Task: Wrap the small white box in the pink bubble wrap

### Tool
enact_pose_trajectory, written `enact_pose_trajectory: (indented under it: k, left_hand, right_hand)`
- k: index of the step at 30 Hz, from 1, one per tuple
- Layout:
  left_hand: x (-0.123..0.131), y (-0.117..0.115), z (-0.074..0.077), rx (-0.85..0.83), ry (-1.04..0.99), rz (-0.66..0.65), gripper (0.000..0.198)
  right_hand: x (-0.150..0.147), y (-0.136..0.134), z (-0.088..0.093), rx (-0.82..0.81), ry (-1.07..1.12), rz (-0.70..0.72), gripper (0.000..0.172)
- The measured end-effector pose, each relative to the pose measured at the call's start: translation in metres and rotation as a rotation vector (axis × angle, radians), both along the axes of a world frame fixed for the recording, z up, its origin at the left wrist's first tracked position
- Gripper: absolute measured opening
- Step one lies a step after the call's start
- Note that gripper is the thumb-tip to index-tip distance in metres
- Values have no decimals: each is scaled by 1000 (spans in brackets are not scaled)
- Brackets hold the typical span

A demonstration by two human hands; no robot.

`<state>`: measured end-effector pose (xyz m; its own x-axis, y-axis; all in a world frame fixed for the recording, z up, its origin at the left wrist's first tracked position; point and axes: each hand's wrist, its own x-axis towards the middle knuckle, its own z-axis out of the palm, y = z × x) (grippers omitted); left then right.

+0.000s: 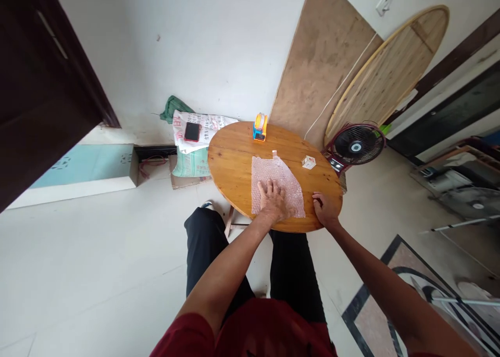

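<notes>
On a wooden table (230,156), bubble wrap (291,187) is covered by the splayed, ungrasping left hand (274,203); near right, any grip by the right hand (327,209) cannot be determined.

My left hand (273,203) lies palm down, its fingers spread and pointing toward the far side. My left forearm (234,263) slants in from the near left. Well apart, to the right, my right hand (325,209) has its fingers bent, the right forearm (371,271) stretching in from the near right.
</notes>
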<state>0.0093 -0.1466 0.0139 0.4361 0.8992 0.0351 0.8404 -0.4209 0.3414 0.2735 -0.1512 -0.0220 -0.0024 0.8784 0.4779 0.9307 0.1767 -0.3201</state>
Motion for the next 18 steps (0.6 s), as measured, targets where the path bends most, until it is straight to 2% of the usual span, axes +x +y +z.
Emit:
enact_pose_trajectory:
  k: [7, 13, 15, 18]
  left_hand:
    - [3, 1, -3, 19, 29, -13, 90]
    - [-1, -1, 4, -9, 37, -12, 91]
    - [-2, 0, 5, -21, 41, -16, 92]
    - [-1, 4, 5, -11, 51, -29, 93]
  right_hand:
    - [-11, -5, 6, -1, 2, -31, 19]
    - [-14, -7, 11, 4, 21, -42, 18]
    - [-20, -7, 25, 13, 42, -45, 18]
    - [-52, -9, 64, 81, 138, -3, 21]
